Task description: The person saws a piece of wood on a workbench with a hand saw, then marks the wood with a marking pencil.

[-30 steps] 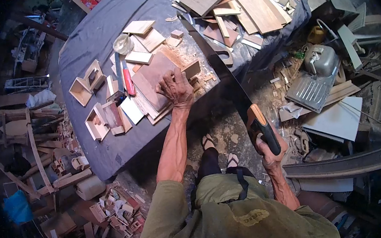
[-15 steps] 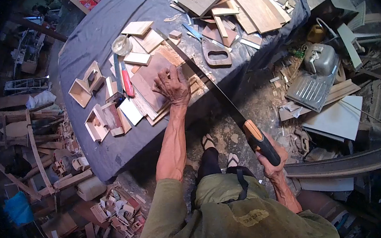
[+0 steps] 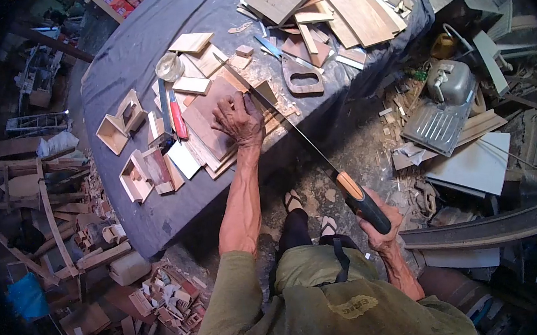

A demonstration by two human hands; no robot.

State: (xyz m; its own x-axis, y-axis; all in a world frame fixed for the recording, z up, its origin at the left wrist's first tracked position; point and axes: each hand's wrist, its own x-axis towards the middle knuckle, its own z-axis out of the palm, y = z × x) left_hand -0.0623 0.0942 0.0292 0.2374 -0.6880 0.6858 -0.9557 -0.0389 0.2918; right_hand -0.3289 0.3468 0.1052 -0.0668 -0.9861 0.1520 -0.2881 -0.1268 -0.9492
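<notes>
My right hand (image 3: 382, 222) is wrapped round the black and orange handle of a handsaw (image 3: 307, 140). Its long blade slants up and left over the table edge, with the tip beyond my left hand. My left hand (image 3: 239, 120) rests palm down on a brown wooden board (image 3: 203, 119), fingers apart and somewhat bent, close beside the blade. Just right of the blade a small brown wood piece (image 3: 266, 91) stands among sawdust. Whether the teeth touch wood is hidden by my hand.
A second handsaw (image 3: 303, 78) lies on the cloth-covered table (image 3: 177, 223). Left of the board are a red-handled tool (image 3: 178, 116), a glass jar (image 3: 169, 66) and small wooden boxes (image 3: 134, 176). Planks (image 3: 356, 6) pile up at the back. A metal sink (image 3: 442, 114) stands among floor clutter at right.
The saw blade has rolled so that it shows nearly edge-on. My right hand and the handle have shifted slightly left; my left hand stays on the board.
</notes>
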